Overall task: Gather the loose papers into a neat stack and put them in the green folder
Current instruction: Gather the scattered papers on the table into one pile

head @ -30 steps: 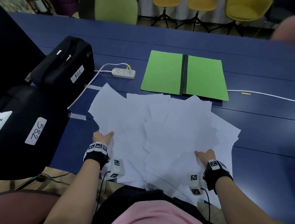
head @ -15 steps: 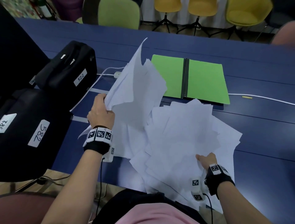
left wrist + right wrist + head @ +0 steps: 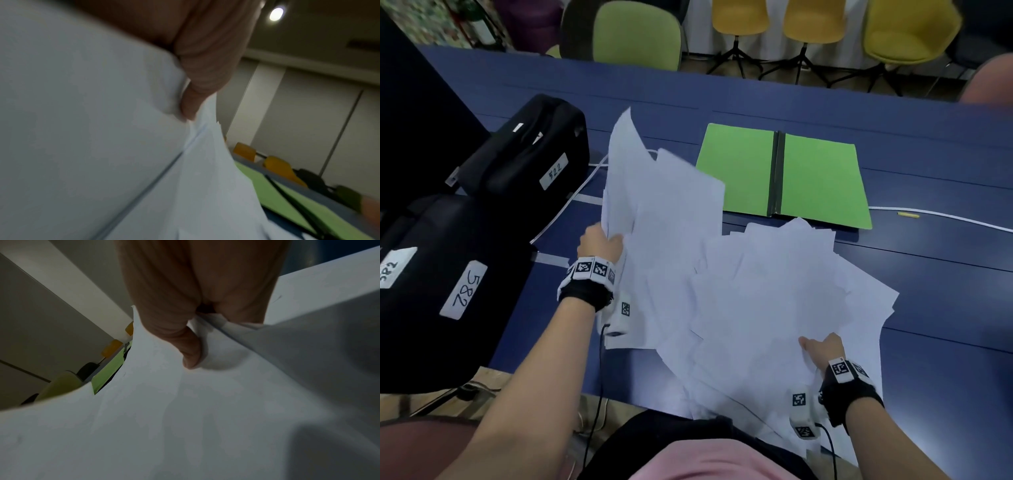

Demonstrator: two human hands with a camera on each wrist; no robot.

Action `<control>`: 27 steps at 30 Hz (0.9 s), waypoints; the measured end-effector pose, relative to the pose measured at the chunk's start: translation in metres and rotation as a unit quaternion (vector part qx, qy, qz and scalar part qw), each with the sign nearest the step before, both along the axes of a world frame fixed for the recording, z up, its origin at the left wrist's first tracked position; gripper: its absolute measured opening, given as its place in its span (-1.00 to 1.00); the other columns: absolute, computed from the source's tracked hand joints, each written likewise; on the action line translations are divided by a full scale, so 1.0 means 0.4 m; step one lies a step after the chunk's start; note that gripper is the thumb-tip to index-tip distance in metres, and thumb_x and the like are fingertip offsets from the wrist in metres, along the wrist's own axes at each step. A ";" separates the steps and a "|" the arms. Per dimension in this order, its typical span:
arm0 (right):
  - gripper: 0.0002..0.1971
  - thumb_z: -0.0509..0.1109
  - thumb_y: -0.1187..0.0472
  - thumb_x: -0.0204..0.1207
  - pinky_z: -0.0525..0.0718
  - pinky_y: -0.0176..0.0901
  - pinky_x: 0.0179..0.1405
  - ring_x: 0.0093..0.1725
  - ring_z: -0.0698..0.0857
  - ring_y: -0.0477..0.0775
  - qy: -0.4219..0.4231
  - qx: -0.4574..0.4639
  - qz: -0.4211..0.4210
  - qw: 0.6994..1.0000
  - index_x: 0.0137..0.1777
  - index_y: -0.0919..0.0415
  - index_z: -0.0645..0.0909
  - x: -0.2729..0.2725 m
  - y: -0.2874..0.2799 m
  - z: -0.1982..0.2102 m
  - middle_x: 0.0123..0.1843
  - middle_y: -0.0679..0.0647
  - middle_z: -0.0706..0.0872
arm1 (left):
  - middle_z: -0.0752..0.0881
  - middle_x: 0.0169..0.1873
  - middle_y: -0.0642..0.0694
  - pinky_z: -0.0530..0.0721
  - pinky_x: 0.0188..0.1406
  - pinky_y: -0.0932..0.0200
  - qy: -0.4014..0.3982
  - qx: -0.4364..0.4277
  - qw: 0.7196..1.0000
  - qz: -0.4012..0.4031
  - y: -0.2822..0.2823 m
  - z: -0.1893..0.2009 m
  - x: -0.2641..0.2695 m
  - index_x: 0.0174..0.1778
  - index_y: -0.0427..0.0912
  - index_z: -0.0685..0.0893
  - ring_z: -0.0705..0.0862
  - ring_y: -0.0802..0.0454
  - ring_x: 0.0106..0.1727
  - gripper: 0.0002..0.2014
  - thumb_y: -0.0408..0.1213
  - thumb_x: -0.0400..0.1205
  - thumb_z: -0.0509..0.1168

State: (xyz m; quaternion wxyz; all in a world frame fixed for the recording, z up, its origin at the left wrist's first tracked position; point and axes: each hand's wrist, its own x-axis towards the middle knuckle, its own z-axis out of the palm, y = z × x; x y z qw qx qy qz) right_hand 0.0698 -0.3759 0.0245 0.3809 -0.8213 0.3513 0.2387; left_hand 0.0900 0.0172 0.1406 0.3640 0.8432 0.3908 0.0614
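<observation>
Several loose white papers lie fanned across the blue table in front of me. My left hand grips the left edge of a bunch of sheets and holds it tilted up off the table; its thumb pinches the paper. My right hand grips the near right edge of the spread, thumb on top and sheets bent beneath it. The green folder lies open and flat beyond the papers, showing as a green strip in the left wrist view.
Two black cases with white labels stand at the left. A white cable runs along the table right of the folder. Green and yellow chairs stand beyond the far edge. The near table edge is at my body.
My left hand went from resting on the flat papers to gripping their left side and lifting it up and toward the right. My right hand has stayed at the near right edge.
</observation>
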 end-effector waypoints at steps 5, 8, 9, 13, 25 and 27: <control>-0.39 0.43 0.32 0.47 0.50 0.02 0.14 0.32 0.55 0.38 0.003 -0.005 0.005 1.000 0.42 0.62 0.30 0.005 -0.003 -0.006 0.28 0.45 0.54 | 0.75 0.10 -0.28 0.67 0.00 0.07 0.109 -0.088 0.990 -0.009 0.014 -0.116 -0.054 0.12 -0.34 0.67 0.73 -0.23 0.07 -0.60 -0.40 0.37 0.53; -0.38 0.43 0.32 0.47 0.52 0.08 0.22 0.36 0.54 0.41 0.003 -0.010 0.005 1.000 0.43 0.62 0.29 0.006 -0.004 -0.010 0.30 0.44 0.53 | 0.67 0.21 -0.37 0.66 0.03 0.04 0.159 -0.085 0.981 0.067 0.022 -0.153 -0.080 0.20 -0.45 0.57 0.67 -0.30 0.20 -0.53 -0.40 0.40 0.50; -0.38 0.44 0.32 0.47 0.52 0.09 0.24 0.36 0.53 0.41 0.001 -0.010 0.005 1.000 0.43 0.62 0.29 0.006 -0.004 -0.011 0.35 0.46 0.51 | 0.65 0.23 -0.36 0.64 0.02 0.04 0.168 -0.091 0.978 0.082 0.025 -0.155 -0.088 0.23 -0.46 0.54 0.65 -0.30 0.22 -0.50 -0.37 0.42 0.50; -0.36 0.43 0.34 0.48 0.49 0.10 0.29 0.41 0.49 0.43 -0.002 -0.008 0.001 1.000 0.46 0.61 0.25 0.005 -0.003 -0.010 0.44 0.48 0.45 | 0.64 -0.10 -0.28 0.62 -0.12 0.08 0.181 -0.135 0.969 0.097 0.042 -0.162 -0.098 -0.09 -0.42 0.54 0.69 -0.24 -0.08 -0.66 -0.28 0.42 0.51; -0.32 0.46 0.28 0.46 0.47 0.02 0.08 0.21 0.54 0.27 -0.001 -0.004 0.003 1.000 0.46 0.61 0.26 0.005 -0.010 -0.023 0.21 0.35 0.51 | 0.62 -0.16 -0.35 0.69 -0.30 0.01 0.276 -0.261 0.925 0.025 0.093 -0.208 -0.143 0.24 -0.51 0.42 0.68 -0.27 -0.31 -0.37 -0.24 0.40 0.53; -0.31 0.47 0.28 0.45 0.52 0.09 0.16 0.27 0.55 0.33 0.002 -0.009 0.005 1.000 0.47 0.60 0.26 0.006 -0.008 -0.023 0.29 0.38 0.53 | 0.63 0.12 -0.33 0.69 -0.17 -0.06 0.258 -0.284 0.923 0.035 0.080 -0.220 -0.153 0.36 -0.45 0.38 0.69 -0.32 -0.02 -0.24 -0.19 0.36 0.56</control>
